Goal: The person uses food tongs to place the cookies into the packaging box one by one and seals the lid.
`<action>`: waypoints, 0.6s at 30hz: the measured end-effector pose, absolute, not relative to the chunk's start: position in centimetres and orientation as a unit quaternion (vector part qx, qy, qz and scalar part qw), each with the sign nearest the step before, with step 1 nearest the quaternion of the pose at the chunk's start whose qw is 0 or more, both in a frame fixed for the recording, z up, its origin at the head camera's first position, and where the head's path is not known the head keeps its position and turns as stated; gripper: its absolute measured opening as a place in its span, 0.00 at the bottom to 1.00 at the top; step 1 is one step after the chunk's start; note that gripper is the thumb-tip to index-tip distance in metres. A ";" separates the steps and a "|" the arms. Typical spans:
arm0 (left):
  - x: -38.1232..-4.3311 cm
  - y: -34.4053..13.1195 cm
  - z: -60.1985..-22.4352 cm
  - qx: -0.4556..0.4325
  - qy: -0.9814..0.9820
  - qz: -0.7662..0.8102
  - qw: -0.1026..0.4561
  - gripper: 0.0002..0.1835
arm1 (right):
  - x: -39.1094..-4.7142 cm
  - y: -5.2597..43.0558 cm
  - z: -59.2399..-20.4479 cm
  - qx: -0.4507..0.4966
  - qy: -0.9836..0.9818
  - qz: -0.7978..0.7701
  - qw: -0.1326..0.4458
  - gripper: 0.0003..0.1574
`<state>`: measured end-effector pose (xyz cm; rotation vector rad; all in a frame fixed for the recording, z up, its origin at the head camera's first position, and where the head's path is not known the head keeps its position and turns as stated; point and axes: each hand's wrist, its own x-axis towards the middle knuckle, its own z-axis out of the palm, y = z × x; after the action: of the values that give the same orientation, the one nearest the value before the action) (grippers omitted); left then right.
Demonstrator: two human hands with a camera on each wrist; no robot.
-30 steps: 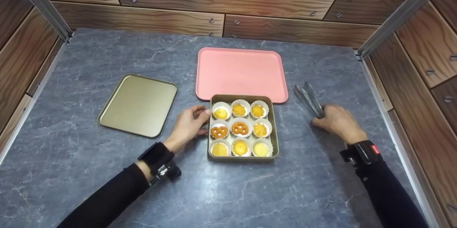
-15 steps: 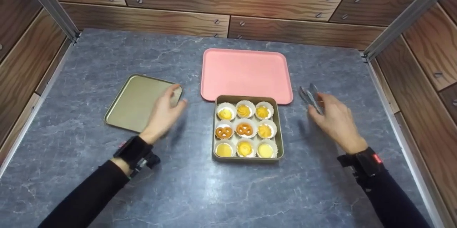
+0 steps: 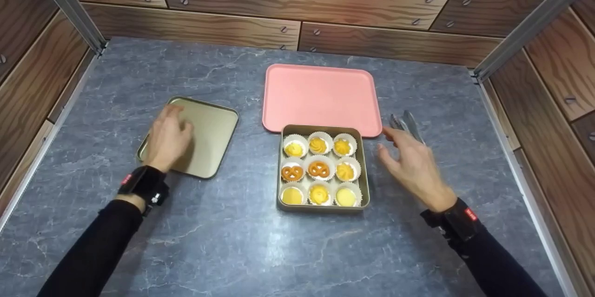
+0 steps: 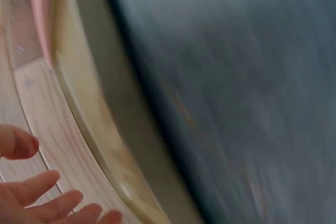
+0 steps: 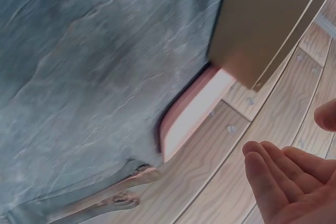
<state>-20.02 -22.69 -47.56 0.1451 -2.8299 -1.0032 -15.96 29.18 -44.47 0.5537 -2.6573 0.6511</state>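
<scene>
My left hand point(image 3: 167, 143) is over the left part of the gold tin lid point(image 3: 214, 134); in the left wrist view its fingers point(image 4: 58, 200) are extended beside the lid's wall, holding nothing. My right hand point(image 3: 413, 164) hovers with spread thumb and fingers between the tin box and the metal tongs point(image 3: 411, 124). Nothing lies in its grasp in the right wrist view. The gold tin box point(image 3: 325, 207) contains several white paper cups with yellow piped treats, and two hold pretzels point(image 3: 319, 169). Part of the tongs is hidden behind my right hand.
Behind the tin box is a pink tray point(image 3: 320, 97), its front edge against or just under the box's back edge. Wood-patterned walls point(image 3: 232, 27) enclose the grey marbled table point(image 3: 232, 250) at the back and sides.
My left hand has left the tin box's left side and moved left over the lid. My right hand has let go of the tongs and shifted left toward the box.
</scene>
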 end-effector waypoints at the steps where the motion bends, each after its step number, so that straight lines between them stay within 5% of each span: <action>1: -20.2 -23.3 -47.6 0.051 -0.944 -0.321 0.061 0.28 | -15.9 29.0 -44.4 0.200 -0.936 0.228 0.177 0.29; 8: -21.2 -26.5 -47.8 0.062 -0.970 -0.234 0.017 0.28 | -15.4 28.3 -44.3 0.229 -0.927 0.228 0.189 0.29; 18: -20.6 -27.7 -49.1 0.000 -0.982 -0.162 0.094 0.13 | -15.2 28.2 -44.6 0.262 -0.913 0.224 0.217 0.27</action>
<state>-20.65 -27.67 -49.12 0.0005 -2.9138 -0.4805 -15.25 28.20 -44.64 0.7254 -2.5308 0.6217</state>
